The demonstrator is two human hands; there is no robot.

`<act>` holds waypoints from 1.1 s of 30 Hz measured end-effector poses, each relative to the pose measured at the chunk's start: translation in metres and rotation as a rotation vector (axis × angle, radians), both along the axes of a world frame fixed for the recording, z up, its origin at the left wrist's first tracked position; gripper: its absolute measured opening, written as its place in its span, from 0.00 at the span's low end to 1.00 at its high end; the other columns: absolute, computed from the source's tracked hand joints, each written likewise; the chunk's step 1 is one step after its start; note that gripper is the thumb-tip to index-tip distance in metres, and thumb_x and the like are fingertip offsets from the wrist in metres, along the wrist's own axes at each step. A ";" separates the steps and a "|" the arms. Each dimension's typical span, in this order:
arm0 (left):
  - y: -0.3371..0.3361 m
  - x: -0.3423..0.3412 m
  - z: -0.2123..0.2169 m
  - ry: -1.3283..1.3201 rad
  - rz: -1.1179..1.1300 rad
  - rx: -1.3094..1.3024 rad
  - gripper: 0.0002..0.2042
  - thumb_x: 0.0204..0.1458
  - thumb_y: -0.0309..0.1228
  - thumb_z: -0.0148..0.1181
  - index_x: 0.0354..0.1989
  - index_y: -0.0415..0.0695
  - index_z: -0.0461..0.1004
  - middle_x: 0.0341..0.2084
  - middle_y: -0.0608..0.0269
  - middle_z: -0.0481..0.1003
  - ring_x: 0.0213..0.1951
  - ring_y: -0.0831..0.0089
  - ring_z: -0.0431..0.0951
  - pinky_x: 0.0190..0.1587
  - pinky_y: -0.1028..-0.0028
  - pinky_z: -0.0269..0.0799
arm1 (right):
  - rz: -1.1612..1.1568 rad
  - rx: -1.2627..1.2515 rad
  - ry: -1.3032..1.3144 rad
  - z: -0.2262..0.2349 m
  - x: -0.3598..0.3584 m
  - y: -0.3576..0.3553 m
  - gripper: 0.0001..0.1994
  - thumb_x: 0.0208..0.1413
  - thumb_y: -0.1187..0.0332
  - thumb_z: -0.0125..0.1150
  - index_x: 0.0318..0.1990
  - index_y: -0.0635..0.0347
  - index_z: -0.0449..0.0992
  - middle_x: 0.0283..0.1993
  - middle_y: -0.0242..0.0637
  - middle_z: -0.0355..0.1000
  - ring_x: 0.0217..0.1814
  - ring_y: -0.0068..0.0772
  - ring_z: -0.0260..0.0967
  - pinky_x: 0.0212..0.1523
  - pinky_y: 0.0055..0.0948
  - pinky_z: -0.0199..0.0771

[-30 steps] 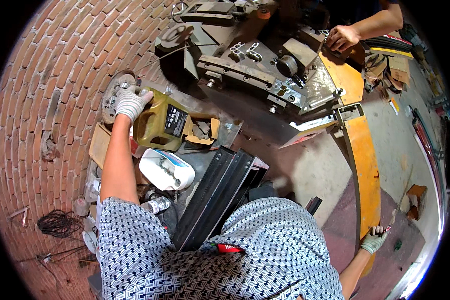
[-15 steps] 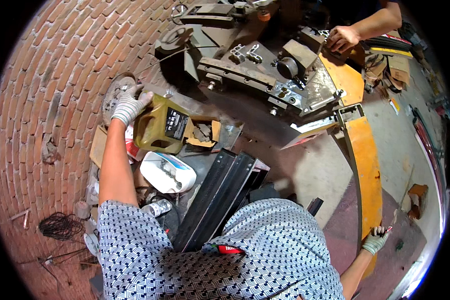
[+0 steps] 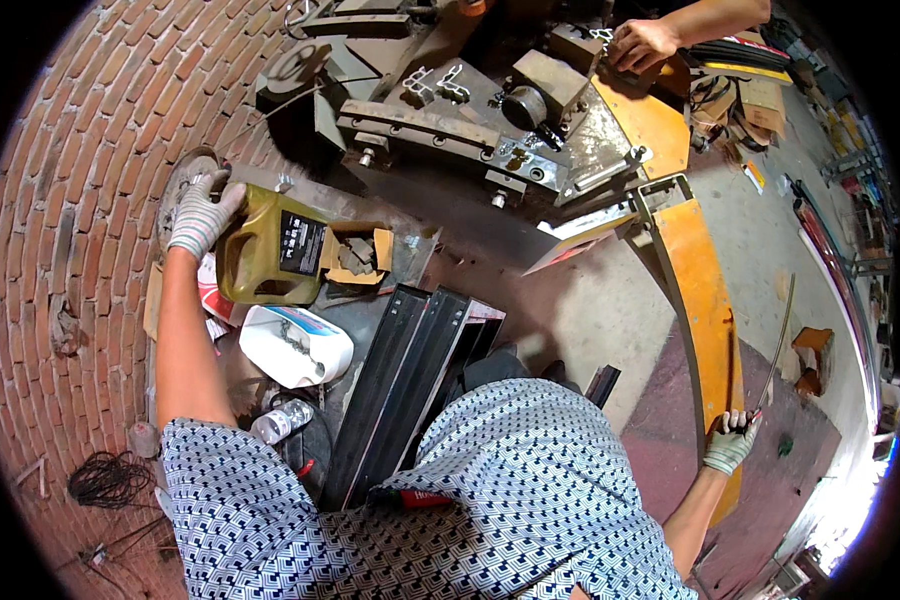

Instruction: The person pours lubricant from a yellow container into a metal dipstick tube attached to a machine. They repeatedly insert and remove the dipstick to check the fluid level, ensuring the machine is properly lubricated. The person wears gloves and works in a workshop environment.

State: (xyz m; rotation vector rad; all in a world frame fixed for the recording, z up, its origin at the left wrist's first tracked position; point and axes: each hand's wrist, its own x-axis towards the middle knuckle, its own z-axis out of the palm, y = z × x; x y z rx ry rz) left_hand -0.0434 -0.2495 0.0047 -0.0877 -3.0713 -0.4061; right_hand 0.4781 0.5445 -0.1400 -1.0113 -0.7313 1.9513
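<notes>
My left hand (image 3: pixel 200 212), in a knit work glove, reaches out to the left and grips the top of a yellowish translucent oil jug (image 3: pixel 268 260) with a dark label. The jug stands by the brick wall, next to an open cardboard box (image 3: pixel 355 258). My right hand (image 3: pixel 730 441), also gloved, hangs low at the right and holds a long thin metal rod (image 3: pixel 778 340) that points upward. A white plastic canister (image 3: pixel 295 345) lies on its side just below the jug.
A heavy grey metal machine (image 3: pixel 450 110) with orange side beams (image 3: pixel 695 290) fills the top and right. Another person's hand (image 3: pixel 642 42) rests on it at the top. Black metal profiles (image 3: pixel 400 385) lean in front of me. A clear bottle (image 3: pixel 282 421) and black wire coil (image 3: pixel 108 478) lie left.
My left hand has shifted slightly on the jug's top and the jug has tilted a little. My right hand with the rod stays low at the right.
</notes>
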 end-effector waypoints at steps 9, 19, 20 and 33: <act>0.005 0.002 0.003 -0.089 0.026 -0.087 0.29 0.52 0.47 0.68 0.56 0.36 0.78 0.49 0.40 0.80 0.53 0.49 0.80 0.58 0.61 0.73 | 0.379 0.006 0.163 0.013 -0.068 -0.055 0.15 0.71 0.57 0.55 0.30 0.49 0.71 0.20 0.21 0.49 0.20 0.20 0.40 0.23 0.24 0.46; 0.025 0.013 0.006 -0.067 0.248 -0.083 0.34 0.52 0.57 0.65 0.56 0.37 0.78 0.48 0.39 0.80 0.53 0.48 0.80 0.58 0.59 0.73 | 0.633 -0.053 0.073 0.020 -0.179 -0.160 0.18 0.69 0.53 0.58 0.29 0.51 0.67 0.22 0.24 0.53 0.19 0.21 0.44 0.19 0.24 0.49; 0.025 0.013 0.008 -0.069 0.240 -0.099 0.35 0.52 0.58 0.65 0.56 0.37 0.78 0.49 0.39 0.80 0.53 0.48 0.80 0.58 0.59 0.73 | 0.671 -0.041 0.088 0.018 -0.188 -0.170 0.18 0.69 0.53 0.58 0.29 0.50 0.66 0.21 0.25 0.53 0.19 0.21 0.45 0.19 0.23 0.50; 0.009 0.008 -0.005 -0.008 0.101 -0.038 0.30 0.54 0.48 0.68 0.57 0.37 0.77 0.50 0.39 0.79 0.53 0.52 0.80 0.59 0.62 0.72 | 1.093 -0.122 -0.250 -0.024 -0.284 -0.274 0.17 0.67 0.48 0.60 0.38 0.51 0.71 0.25 0.26 0.63 0.24 0.21 0.60 0.22 0.23 0.60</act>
